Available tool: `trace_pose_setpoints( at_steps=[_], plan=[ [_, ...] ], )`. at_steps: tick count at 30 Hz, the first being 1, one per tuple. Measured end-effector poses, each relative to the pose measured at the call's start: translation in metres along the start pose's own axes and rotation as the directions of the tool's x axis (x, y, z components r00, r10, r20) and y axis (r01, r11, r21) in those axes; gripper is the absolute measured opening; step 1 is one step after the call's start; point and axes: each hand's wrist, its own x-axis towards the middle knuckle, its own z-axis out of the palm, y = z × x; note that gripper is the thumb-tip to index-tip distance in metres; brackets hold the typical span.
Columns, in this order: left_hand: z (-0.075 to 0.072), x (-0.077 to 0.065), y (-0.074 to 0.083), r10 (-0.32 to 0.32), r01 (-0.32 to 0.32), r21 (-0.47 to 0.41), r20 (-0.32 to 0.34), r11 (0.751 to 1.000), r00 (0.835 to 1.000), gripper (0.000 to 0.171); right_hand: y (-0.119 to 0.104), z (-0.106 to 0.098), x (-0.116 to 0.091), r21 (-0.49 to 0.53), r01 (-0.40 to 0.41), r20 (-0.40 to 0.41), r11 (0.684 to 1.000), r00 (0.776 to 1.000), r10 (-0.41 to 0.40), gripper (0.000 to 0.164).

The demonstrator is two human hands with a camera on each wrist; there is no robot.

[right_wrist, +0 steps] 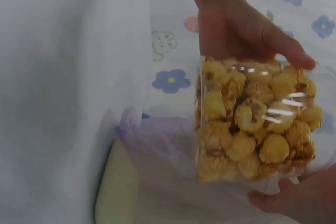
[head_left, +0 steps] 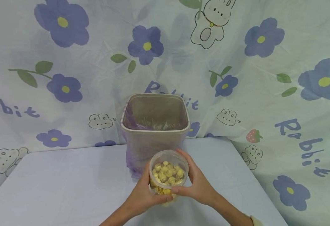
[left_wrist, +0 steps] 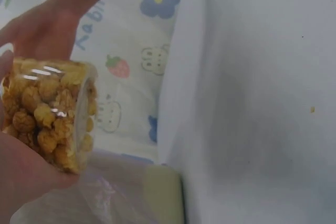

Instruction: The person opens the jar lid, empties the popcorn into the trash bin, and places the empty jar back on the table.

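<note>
Both hands hold a clear plastic jar of popcorn (head_left: 169, 175) in front of the bin, its round top facing the head camera. Yellow-brown popcorn balls (right_wrist: 252, 124) show through the wall and fill most of it. My left hand (head_left: 143, 194) grips the jar's left side, thumb across the near side. On the opposite side, my right hand (head_left: 198, 185) grips near the rim, with the thumb in front and fingers behind. Whether a clear lid covers the top, I cannot tell. Part of each hand is hidden behind the jar.
A beige bin (head_left: 153, 141) with a purple plastic bag liner (head_left: 133, 168) stands at the back of the white table (head_left: 68, 185). Flowered rabbit-print cloth (head_left: 102, 72) hangs behind and to the right. A small yellow crumb (left_wrist: 312, 109) lies on the white surface.
</note>
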Motion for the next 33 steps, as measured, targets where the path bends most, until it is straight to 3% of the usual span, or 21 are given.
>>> trace_pose_setpoints(
  at_steps=[4, 7, 12, 16, 23, 27, 33],
  plan=[
    [-0.002, -0.002, 0.001, -0.042, 0.042, -0.016, 0.027, 0.999, 0.999, 0.110, 0.001, -0.013, 0.004, 0.074, 0.011, 0.154, 0.997, 0.988, -0.022, 0.093],
    [-0.002, -0.003, 0.001, -0.047, 0.048, -0.017, 0.036, 0.999, 0.998, 0.110, 0.002, -0.016, 0.003, 0.075, 0.027, 0.181, 0.997, 0.983, -0.040, 0.095],
    [-0.001, -0.003, 0.001, -0.022, 0.022, -0.002, 0.000, 1.000, 1.000, 0.108, 0.002, -0.003, -0.001, -0.012, 0.050, 0.024, 0.999, 0.998, -0.050, 0.103],
    [0.004, -0.001, 0.000, -0.009, 0.008, -0.016, -0.048, 1.000, 0.999, 0.106, -0.003, 0.010, -0.005, -0.079, 0.013, -0.111, 0.997, 0.994, -0.022, 0.106],
    [0.005, 0.000, 0.000, 0.001, -0.002, -0.014, -0.052, 1.000, 0.999, 0.107, -0.006, 0.017, -0.002, -0.157, -0.071, -0.195, 0.985, 0.980, 0.039, 0.104],
    [0.003, -0.001, 0.002, -0.027, 0.027, 0.001, -0.045, 1.000, 0.999, 0.109, -0.007, 0.011, 0.000, -0.162, -0.063, -0.135, 0.985, 0.990, 0.041, 0.102],
    [-0.001, -0.003, 0.000, -0.015, 0.015, -0.003, 0.023, 1.000, 1.000, 0.110, -0.007, -0.007, 0.002, -0.080, -0.013, 0.066, 0.997, 0.998, 0.018, 0.098]
  ],
)
